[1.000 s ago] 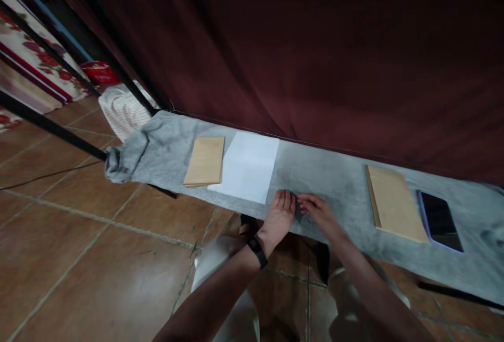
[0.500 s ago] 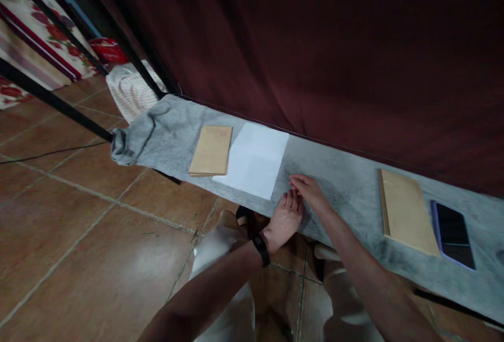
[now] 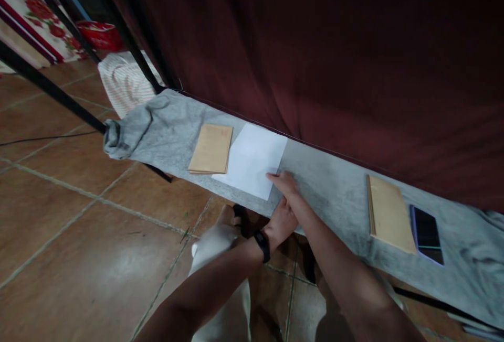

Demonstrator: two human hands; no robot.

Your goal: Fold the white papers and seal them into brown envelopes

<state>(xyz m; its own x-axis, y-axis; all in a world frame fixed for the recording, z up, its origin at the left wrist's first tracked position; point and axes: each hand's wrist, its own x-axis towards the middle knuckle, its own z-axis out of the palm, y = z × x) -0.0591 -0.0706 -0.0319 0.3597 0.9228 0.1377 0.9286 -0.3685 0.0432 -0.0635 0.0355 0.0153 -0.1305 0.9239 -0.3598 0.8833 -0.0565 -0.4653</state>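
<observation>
A sheet of white paper (image 3: 252, 158) lies flat on the grey cloth, its left edge meeting a stack of brown envelopes (image 3: 211, 148). My right hand (image 3: 285, 183) is over the paper's right edge, one finger stretched onto the sheet; its other fingers show poorly. Below it, my left hand (image 3: 282, 222), with a black band on the wrist, is at the front edge of the cloth. The right wrist crosses over it and hides most of its fingers.
Further right on the cloth-covered bench (image 3: 326, 190) lie another stack of brown envelopes (image 3: 389, 213) and a phone (image 3: 427, 234). A dark red curtain (image 3: 315, 69) hangs behind. Black poles (image 3: 51, 85) stand at the left, near a red basket (image 3: 100, 36).
My right hand has moved left from beside the paper onto its right edge, crossing over my left hand. The view has shifted a little; paper and envelopes lie as before.
</observation>
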